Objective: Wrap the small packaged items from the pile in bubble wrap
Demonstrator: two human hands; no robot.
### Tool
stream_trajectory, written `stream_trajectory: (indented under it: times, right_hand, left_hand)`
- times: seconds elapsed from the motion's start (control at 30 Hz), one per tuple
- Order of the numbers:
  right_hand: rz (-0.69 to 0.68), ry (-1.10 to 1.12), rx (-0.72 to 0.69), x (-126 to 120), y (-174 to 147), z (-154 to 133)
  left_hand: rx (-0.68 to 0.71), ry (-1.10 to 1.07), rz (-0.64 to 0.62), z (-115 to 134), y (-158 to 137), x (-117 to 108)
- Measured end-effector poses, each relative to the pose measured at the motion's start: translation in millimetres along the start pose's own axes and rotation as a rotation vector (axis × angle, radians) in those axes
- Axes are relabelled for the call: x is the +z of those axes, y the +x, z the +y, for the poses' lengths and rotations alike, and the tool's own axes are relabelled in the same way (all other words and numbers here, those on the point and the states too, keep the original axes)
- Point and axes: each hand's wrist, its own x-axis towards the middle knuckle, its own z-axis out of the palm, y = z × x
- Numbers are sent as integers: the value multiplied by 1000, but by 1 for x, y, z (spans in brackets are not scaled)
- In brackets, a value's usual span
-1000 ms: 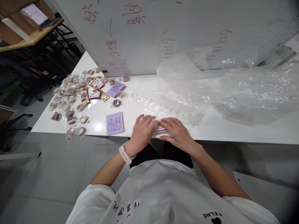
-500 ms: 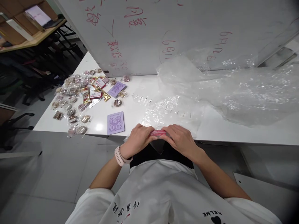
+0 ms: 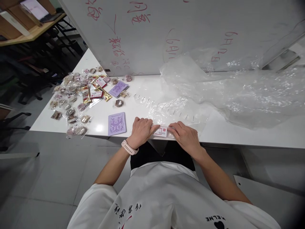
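At the table's front edge, a small white-and-red labelled packet lies label up on clear plastic film. My left hand is closed at the packet's left end, with the thumb pressed on it and the other fingers curled on the film. On the right side, my right hand has its thumb and fingers pinched together on the film beside the packet's right end. The film spreads flat behind both hands and carries small dark marks. A purple printed packet rests left of my left hand.
Many small wrapped snacks are heaped at the left of the white table, with gold and red packets and another purple packet among them. A crumpled heap of clear plastic covers the right. A whiteboard stands behind.
My hands have moved slightly up and apart from the packet between them. Its red edge showed before; now its white label faces up on the table.
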Motion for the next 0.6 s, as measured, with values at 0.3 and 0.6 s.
stream_trajectory:
  times: [0.3,0.6]
  right_hand:
    - [174,113,-328,19,-7,-30]
    - [229,168,-258,25,-8,-32]
  left_hand:
    - [-131,-95,533,19,-17,14]
    - [-787,-1776,303,39,-98,29]
